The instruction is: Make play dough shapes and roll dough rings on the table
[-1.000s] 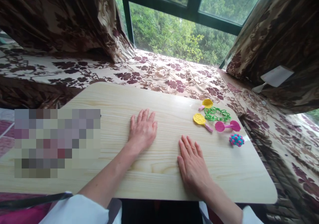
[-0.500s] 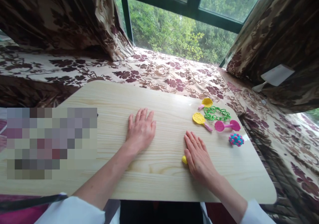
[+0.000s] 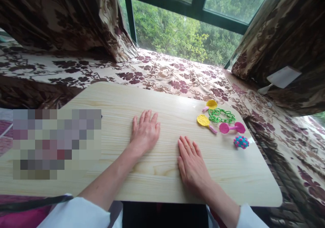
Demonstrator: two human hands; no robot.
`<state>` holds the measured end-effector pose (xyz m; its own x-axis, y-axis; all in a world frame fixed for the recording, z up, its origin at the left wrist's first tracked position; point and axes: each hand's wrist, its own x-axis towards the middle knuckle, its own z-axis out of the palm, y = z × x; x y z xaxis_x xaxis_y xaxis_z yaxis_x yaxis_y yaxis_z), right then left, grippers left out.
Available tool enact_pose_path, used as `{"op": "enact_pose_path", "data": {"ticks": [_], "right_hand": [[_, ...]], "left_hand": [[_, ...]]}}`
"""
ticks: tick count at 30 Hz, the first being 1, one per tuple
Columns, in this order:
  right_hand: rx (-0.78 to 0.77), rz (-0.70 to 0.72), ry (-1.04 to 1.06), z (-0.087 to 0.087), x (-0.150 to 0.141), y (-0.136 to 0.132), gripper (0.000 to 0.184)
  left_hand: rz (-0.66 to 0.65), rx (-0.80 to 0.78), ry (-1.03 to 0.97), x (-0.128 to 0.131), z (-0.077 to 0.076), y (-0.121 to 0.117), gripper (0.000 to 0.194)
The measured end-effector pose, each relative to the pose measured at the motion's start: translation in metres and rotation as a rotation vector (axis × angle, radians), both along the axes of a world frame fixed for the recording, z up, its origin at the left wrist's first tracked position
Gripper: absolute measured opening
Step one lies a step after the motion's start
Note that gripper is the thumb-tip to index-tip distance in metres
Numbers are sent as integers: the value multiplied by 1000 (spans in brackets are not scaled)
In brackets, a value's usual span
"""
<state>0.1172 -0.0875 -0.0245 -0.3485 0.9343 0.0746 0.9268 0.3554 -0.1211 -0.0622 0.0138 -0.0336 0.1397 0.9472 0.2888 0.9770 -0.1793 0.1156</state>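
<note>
head view. both hands rest palm down on a pale wooden table (image 3: 122, 97). the left hand (image 3: 146, 133) lies flat, fingers extended and slightly spread, gripping nothing that shows. the right hand (image 3: 194, 170), nearer the wearer, is likewise unclenched, its fingers straight and pointing away and somewhat leftward; whether anything lies beneath its palm cannot be told.

the principal relation is at the right hand: the near paddle (image 3: 203, 120), yellow with a pink handle, lies beyond its fingertips and to their right, near but not touching. the long axis of this paddle runs obliquely, yellow head at far left, handle at near right, so the handle end points back toward the wearer's right. its slant is shallower than that of the right hand. the left hand is the farther of the two from it.

behind it lies the far paddle (image 3: 211, 104), its handle toward the left; just beside both, the green chain (image 3: 230, 118) forms a loose loop. the pink dumbbell (image 3: 232, 128) lies nearly crosswise on the near side of the chain, and the knobbed blue ball (image 3: 241, 142) sits nearer still, close to the right edge. plain wood shows between the hands, and between the right hand and the ball. a pixelated patch (image 3: 57, 136) obscures the left end.
</note>
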Motion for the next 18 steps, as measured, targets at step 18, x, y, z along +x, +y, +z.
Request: {"op": "enact_pose_path", "data": {"ticks": [18], "right_hand": [[-18, -15, -35, -1, 7, -16, 51]], "left_hand": [[18, -38, -5, 1, 3, 0, 46]]}}
